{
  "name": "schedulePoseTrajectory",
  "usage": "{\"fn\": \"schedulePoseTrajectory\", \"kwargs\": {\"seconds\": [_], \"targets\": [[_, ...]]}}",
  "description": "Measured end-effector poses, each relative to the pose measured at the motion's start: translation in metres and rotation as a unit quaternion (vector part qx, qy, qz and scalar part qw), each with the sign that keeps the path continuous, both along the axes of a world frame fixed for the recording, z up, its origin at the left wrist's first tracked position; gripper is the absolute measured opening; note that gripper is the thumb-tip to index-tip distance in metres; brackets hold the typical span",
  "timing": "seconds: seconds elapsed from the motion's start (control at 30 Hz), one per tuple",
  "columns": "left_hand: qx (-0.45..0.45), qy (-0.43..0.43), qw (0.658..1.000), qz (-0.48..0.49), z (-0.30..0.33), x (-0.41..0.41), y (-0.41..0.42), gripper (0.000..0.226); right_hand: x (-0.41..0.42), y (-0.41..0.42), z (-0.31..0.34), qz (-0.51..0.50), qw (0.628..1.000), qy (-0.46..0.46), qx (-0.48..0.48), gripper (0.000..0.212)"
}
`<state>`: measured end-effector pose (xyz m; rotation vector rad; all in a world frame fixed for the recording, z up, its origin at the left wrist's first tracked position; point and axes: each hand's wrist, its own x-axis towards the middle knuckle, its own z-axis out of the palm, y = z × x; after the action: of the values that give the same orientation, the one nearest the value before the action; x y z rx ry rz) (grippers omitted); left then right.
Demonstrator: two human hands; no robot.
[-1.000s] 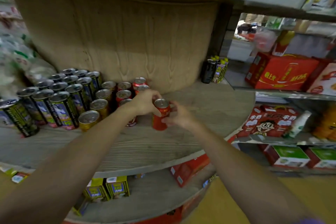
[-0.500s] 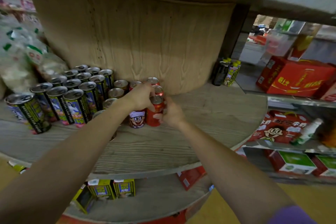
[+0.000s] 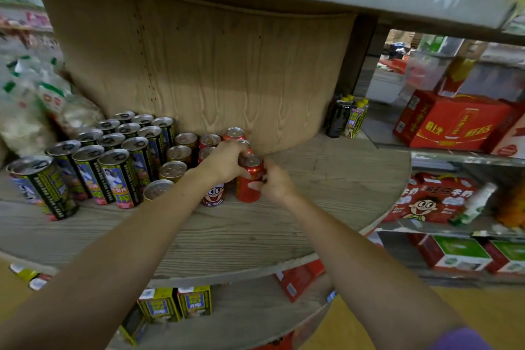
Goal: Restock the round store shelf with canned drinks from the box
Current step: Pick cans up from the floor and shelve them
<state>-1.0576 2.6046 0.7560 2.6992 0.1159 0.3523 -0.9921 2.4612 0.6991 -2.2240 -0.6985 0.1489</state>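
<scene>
Both of my hands meet on one red can [image 3: 250, 182] standing upright on the round wooden shelf [image 3: 255, 236], just right of the red cans already lined up toward the central wooden drum [image 3: 204, 71]. My left hand [image 3: 224, 162] curls over its top rim from the left, while my right hand [image 3: 277, 183] grips its side from the right, fingers wrapped round the body. Both forearms reach forward and converge at the can. Tall black-and-yellow cans [image 3: 119, 176] and gold cans [image 3: 173, 170] stand to the left. Next to my can, touching it, a red cartoon-face can [image 3: 213, 194] shows a wide-eyed, grinning boy. White marks on my can's label are too blurred to read.
</scene>
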Motion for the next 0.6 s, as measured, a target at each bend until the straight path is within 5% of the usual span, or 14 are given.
{"fn": "schedulePoseTrajectory", "kwargs": {"seconds": [0.4,0.6], "targets": [[0.072,0.028,0.997,0.002,0.014,0.006,-0.02,0.02,-0.006,-0.011,0.003,0.023,0.999,0.043,-0.019,0.081],[0.03,-0.023,0.997,-0.063,0.019,0.022,-0.069,0.011,0.008,-0.061,0.009,-0.031,0.997,-0.002,-0.072,0.058]]}}
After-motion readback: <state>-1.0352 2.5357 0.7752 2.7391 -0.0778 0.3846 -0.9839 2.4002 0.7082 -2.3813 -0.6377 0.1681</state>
